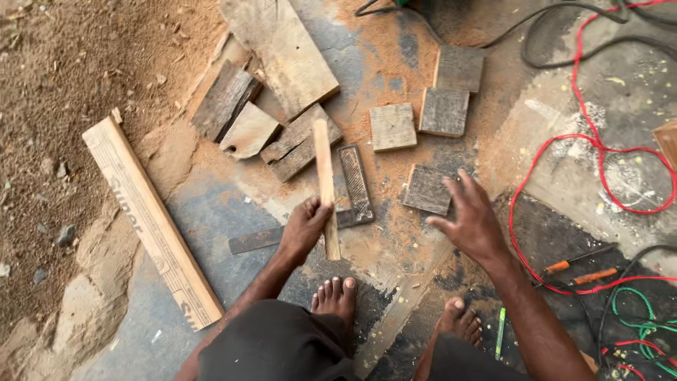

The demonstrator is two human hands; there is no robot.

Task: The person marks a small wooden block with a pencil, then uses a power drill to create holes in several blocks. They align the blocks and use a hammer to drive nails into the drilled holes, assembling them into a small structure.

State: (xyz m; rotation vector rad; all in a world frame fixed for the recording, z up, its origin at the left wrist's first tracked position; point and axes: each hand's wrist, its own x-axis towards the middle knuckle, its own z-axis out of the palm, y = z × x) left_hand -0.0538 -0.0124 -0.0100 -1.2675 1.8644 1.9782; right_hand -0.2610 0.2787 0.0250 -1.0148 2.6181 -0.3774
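The left hand (305,227) is closed around the lower part of a narrow pale wooden strip (325,185), whose long axis runs almost straight from six to twelve o'clock across a dark metal try square (352,194) lying on the dusty concrete floor (211,212). The right hand (471,219) hovers empty, fingers spread wide — a small square weathered wood block (427,189) lies just at its ten o'clock, nearer this hand than the left.

Wooden piece (666,141) cut off at right edge; metal square (356,190) partly under wooden strip (325,185)
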